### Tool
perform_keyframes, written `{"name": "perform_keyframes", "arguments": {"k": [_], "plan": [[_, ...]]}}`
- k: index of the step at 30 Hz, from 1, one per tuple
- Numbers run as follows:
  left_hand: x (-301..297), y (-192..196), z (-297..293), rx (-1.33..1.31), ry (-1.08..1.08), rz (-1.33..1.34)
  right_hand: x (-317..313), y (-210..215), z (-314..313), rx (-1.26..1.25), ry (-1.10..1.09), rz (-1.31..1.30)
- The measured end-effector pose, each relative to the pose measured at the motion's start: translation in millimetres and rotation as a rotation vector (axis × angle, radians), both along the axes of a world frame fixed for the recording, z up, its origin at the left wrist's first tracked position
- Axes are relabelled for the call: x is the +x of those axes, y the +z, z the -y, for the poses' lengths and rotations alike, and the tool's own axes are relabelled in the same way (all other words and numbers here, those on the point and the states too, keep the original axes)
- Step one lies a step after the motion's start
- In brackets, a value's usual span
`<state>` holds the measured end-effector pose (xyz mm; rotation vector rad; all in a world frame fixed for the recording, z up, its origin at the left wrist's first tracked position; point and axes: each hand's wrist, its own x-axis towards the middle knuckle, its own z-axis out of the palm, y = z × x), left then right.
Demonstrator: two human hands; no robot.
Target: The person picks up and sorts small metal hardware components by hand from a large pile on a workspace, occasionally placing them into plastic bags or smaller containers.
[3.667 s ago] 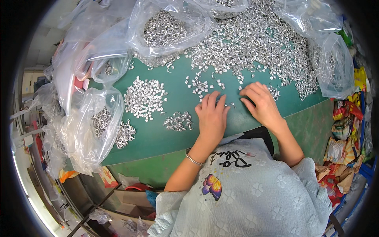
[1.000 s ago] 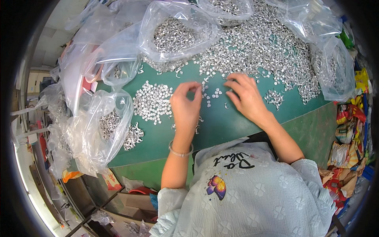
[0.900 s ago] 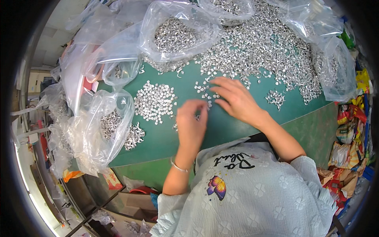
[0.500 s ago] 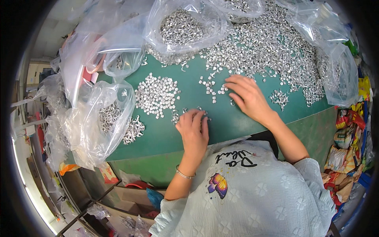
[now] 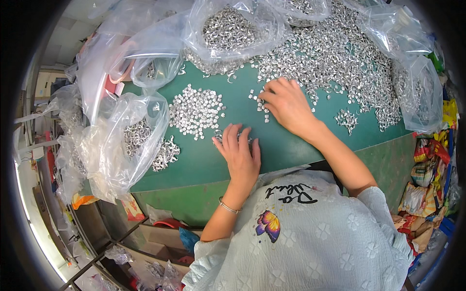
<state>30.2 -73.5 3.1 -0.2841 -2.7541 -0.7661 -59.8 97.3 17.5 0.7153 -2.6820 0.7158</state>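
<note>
My left hand (image 5: 240, 153) rests low over the green table top (image 5: 194, 167), its fingers spread. Under and beside its fingertips lie a few small shiny curved metal pieces (image 5: 219, 135), partly covered by the hand. Further right and farther away, my right hand (image 5: 290, 107) has its fingers bent downward at the near edge of the big heap of metal pieces (image 5: 335, 63). Its fingertips are close together; what they hold, if anything, is hidden. Just left of them sits a short row of small blocky metal pieces (image 5: 266, 116).
A flat cluster of blocky silver pieces (image 5: 196, 111) lies left of centre. Clear plastic bags (image 5: 116, 155) holding metal pieces stand at the left, back and right (image 5: 420, 92). A small pile of curved pieces (image 5: 346, 120) lies near the right front edge.
My right hand has moved away from me and slightly left, and its fingers have bent inward. My left hand has shifted slightly, its fingers spreading wider over the curved pieces.
</note>
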Motion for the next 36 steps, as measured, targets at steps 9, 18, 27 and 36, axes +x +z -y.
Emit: {"name": "perform_keyframes", "arguments": {"k": [9,18,27,36], "plan": [[5,2,10,0.096,0.118,0.045,1,-6,-4,-0.07,-0.017,-0.001],[11,-6,9,0.07,0.068,0.036,-6,-8,-6,-0.028,-0.001,-0.011],[9,-7,14,0.264,0.12,-0.011,48,-5,22,-0.026,0.223,0.059],[8,1,8,-0.044,-0.035,0.088,62,3,-23,-0.067,-0.089,0.1]]}}
